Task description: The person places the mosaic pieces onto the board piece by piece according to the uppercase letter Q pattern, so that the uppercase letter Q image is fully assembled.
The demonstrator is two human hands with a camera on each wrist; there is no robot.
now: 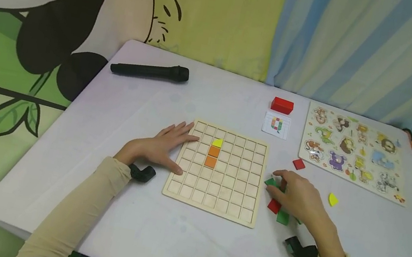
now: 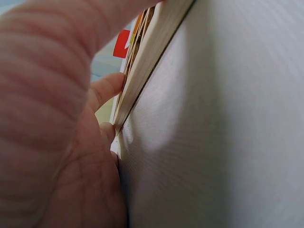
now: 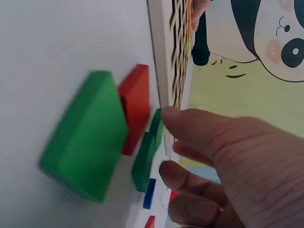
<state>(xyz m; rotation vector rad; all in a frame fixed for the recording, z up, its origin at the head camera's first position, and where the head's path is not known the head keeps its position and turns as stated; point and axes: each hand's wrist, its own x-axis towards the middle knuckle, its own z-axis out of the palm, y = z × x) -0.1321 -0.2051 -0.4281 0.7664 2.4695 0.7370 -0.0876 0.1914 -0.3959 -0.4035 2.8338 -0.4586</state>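
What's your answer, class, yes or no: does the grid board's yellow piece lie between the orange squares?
No, the yellow piece sits beyond both orange squares, at one end of their column.

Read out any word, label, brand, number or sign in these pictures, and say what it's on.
No readable text anywhere.
White card: a coloured-block figure, perhaps a letter, too small to be sure.
Animal board: pictures; any lettering is too small to read.
Black microphone: no marking to be made out.
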